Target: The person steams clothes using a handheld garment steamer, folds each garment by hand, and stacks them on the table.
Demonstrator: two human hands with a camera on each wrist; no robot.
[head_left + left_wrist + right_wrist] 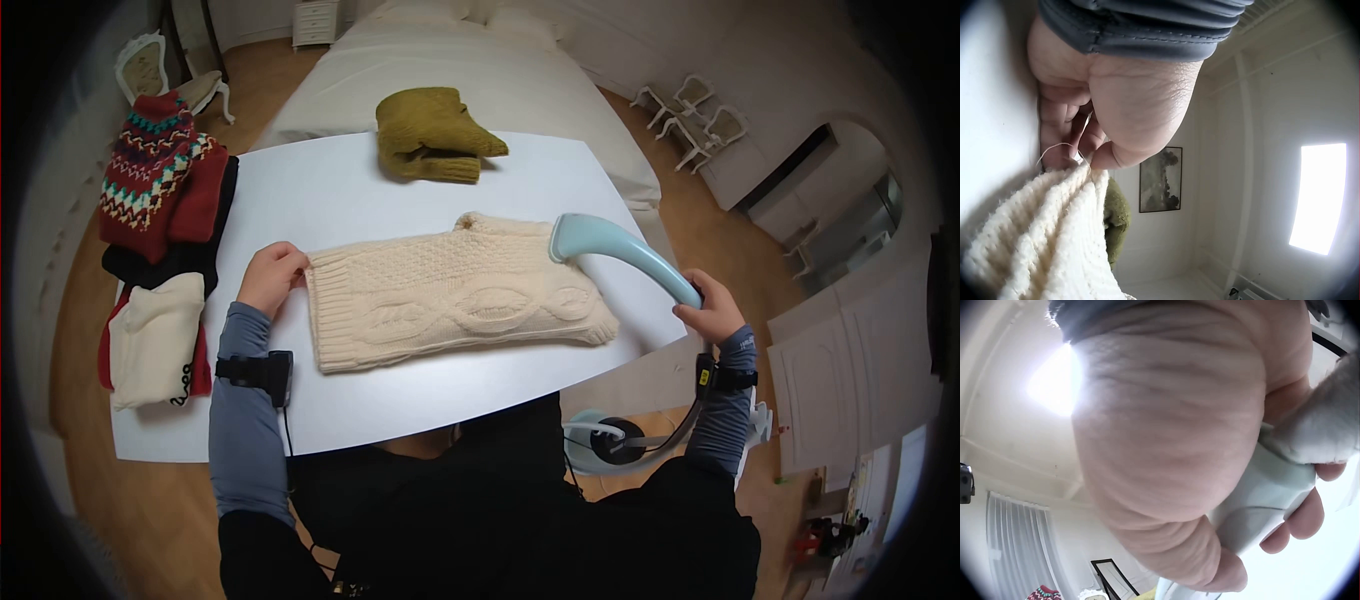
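Observation:
A cream cable-knit sweater (450,290) lies folded on the white table (330,420). At its ribbed left end, my left hand (271,278) pinches the top corner between thumb and fingers. The left wrist view shows the ribbed knit (1041,237) bunched at those fingertips, with a thin loose thread beside them. My right hand (713,308) grips the handle of a light blue garment steamer (615,243). The steamer's head overlaps the upper right part of the sweater. In the right wrist view, fingers curl round the pale handle (1260,487), with a hose at its end.
An olive knitted garment (430,135) sits folded at the table's far edge. Stacked on the left are a red patterned sweater (160,180) and a cream garment (157,335). The steamer's base (600,445) stands below the table's right front edge. A bed (400,70) lies beyond.

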